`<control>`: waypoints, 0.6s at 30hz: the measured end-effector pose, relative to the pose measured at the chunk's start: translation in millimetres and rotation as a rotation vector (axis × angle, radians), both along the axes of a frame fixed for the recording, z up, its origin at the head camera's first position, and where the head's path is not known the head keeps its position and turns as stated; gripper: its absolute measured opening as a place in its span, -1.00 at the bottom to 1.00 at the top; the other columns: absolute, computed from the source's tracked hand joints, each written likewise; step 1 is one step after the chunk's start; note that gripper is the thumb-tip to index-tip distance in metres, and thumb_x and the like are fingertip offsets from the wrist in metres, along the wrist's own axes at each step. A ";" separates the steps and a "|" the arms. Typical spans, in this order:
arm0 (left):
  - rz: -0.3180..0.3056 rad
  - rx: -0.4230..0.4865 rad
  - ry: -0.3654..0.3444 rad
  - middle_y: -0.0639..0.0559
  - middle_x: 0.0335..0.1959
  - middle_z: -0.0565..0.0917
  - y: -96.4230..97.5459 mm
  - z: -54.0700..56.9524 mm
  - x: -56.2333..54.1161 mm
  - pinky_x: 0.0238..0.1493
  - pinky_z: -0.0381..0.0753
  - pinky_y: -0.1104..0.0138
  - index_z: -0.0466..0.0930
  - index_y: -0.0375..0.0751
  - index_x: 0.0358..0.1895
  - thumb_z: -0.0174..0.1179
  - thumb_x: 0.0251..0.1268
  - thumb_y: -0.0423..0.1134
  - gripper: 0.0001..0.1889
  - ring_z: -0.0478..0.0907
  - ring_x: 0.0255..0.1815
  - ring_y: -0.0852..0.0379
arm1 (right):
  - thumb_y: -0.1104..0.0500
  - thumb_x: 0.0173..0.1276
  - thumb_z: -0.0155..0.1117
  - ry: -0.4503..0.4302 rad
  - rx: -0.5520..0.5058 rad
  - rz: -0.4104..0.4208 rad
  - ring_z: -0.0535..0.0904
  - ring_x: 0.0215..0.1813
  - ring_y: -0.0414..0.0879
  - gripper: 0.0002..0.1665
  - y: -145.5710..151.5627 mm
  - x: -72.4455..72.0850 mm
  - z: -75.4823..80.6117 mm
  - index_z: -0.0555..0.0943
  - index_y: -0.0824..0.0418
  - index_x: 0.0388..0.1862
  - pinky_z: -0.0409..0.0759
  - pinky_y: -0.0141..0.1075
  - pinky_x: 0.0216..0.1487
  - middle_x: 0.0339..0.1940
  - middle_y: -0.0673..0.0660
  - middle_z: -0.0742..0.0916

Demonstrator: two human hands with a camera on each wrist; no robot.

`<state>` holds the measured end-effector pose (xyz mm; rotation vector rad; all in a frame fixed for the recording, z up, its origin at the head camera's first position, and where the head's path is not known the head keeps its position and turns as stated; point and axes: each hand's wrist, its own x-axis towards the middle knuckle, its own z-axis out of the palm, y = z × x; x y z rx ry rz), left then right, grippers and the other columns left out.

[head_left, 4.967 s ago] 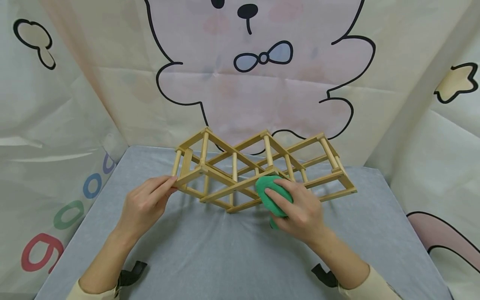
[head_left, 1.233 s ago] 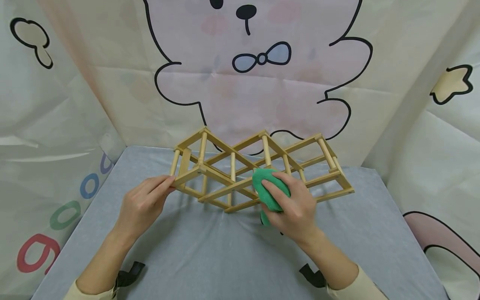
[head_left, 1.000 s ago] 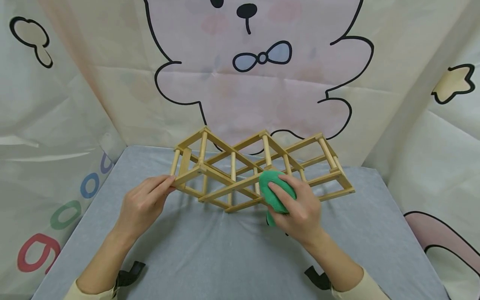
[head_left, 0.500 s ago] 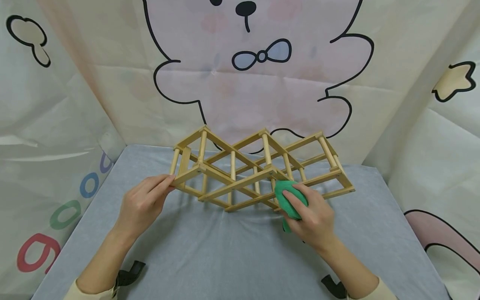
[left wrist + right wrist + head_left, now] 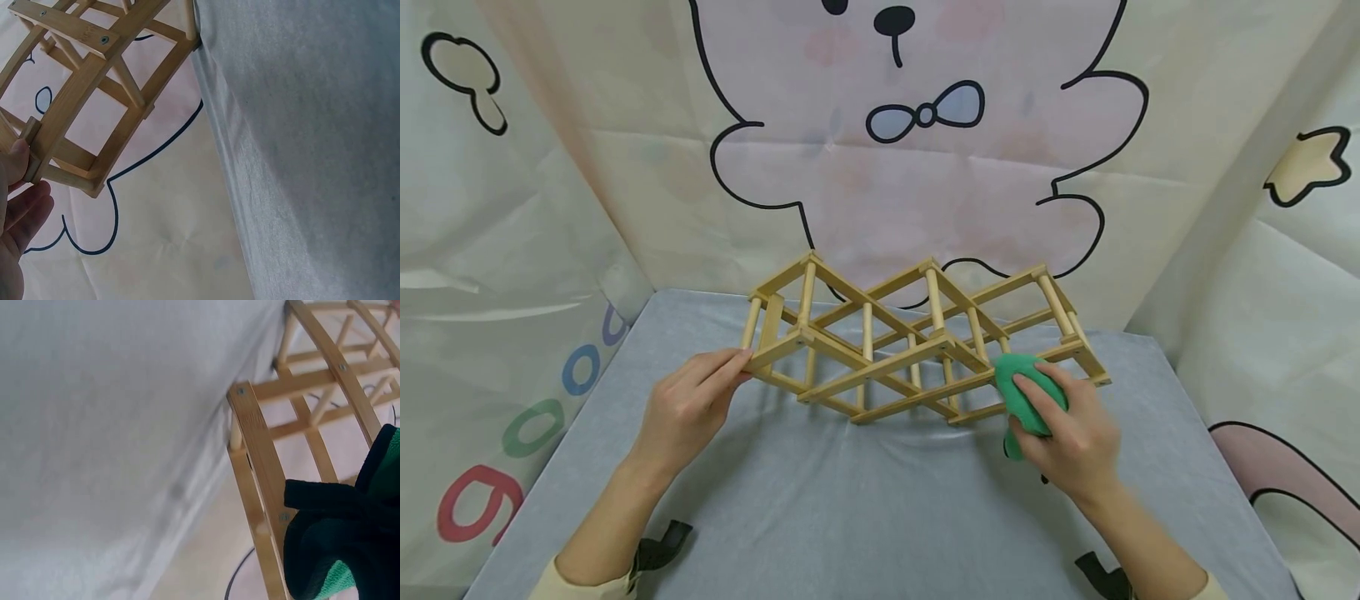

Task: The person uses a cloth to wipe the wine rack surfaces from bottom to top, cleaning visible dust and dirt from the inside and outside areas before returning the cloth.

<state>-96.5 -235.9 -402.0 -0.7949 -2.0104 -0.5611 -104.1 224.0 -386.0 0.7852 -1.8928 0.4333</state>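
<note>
A pale wooden lattice rack (image 5: 876,367) of crossed slats and round dowels stands spread in a zigzag across the table. My left hand (image 5: 688,408) pinches its near left corner between thumb and fingers; the left wrist view shows the thumb on the slat end of the rack (image 5: 78,87). In my right hand (image 5: 1075,442) is a bunched green cloth (image 5: 1021,383), pressed against the front slats right of the middle. The right wrist view shows the dark-edged cloth (image 5: 325,531) over a slat; it hides the right fingers there.
A light blue cloth covers the table (image 5: 850,517). Behind rises a printed curtain (image 5: 647,183) with a cartoon animal, and more fabric hangs at both sides. Dark straps (image 5: 662,546) stick out near the wrists.
The right hand has slid the green cloth rightward along the rack's front slats, after a small shift left earlier. My left hand keeps its grip on the corner, and the rack stays put.
</note>
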 end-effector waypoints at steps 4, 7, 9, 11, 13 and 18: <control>0.003 -0.001 -0.018 -0.20 -0.13 0.78 0.1 -0.3 -0.4 -0.28 0.78 0.09 0.76 -0.35 0.12 0.08 0.69 -0.18 -0.66 0.74 -0.25 -0.15 | 0.01 0.40 0.20 0.038 -0.072 -0.034 0.66 -0.30 0.42 -0.58 7.3 0.2 9.2 0.81 0.32 -0.20 0.72 0.15 -0.34 -0.13 0.43 0.74; 0.005 0.006 -0.030 -0.21 -0.12 0.77 0.0 -0.9 -0.8 -0.25 0.78 0.08 0.75 -0.35 0.14 0.07 0.69 -0.20 -0.66 0.74 -0.23 -0.15 | -0.01 0.40 0.21 0.067 -0.106 -0.046 0.65 -0.31 0.42 -0.58 11.6 0.3 14.7 0.81 0.32 -0.22 0.74 -0.22 0.09 -0.16 0.43 0.74; 0.003 0.012 -0.033 -0.22 -0.11 0.77 -0.1 -1.5 -0.9 -0.23 0.77 0.08 0.75 -0.35 0.14 0.06 0.70 -0.21 -0.66 0.74 -0.21 -0.16 | -0.02 0.40 0.22 0.080 -0.120 -0.052 0.65 -0.31 0.41 -0.58 14.0 0.3 17.0 0.80 0.32 -0.23 0.61 -0.41 0.23 -0.17 0.43 0.75; 0.002 0.016 -0.036 -0.22 -0.11 0.77 -0.3 -1.9 -0.7 -0.22 0.77 0.08 0.75 -0.36 0.14 0.05 0.70 -0.21 -0.66 0.74 -0.20 -0.16 | 0.00 0.39 0.23 0.091 -0.133 -0.047 0.64 -0.32 0.42 -0.59 16.1 -0.4 18.5 0.80 0.33 -0.23 0.61 -0.41 0.22 -0.18 0.44 0.74; 0.004 0.018 -0.040 -0.22 -0.10 0.77 -0.3 -2.0 -0.3 -0.20 0.77 0.09 0.75 -0.36 0.14 0.05 0.70 -0.21 -0.66 0.74 -0.20 -0.16 | 0.02 0.36 0.24 0.104 -0.150 -0.042 0.63 -0.34 0.42 -0.60 18.6 -1.4 19.3 0.80 0.34 -0.23 0.62 -0.40 0.21 -0.20 0.45 0.74; 0.008 0.023 -0.057 -0.21 -0.09 0.77 0.4 -1.3 0.8 -0.18 0.76 0.10 0.74 -0.36 0.16 0.04 0.71 -0.19 -0.64 0.73 -0.17 -0.16 | 0.05 0.31 0.26 0.123 -0.169 -0.035 0.61 -0.37 0.47 -0.62 25.9 -3.3 19.3 0.80 0.35 -0.24 0.40 -0.58 0.34 -0.21 0.48 0.73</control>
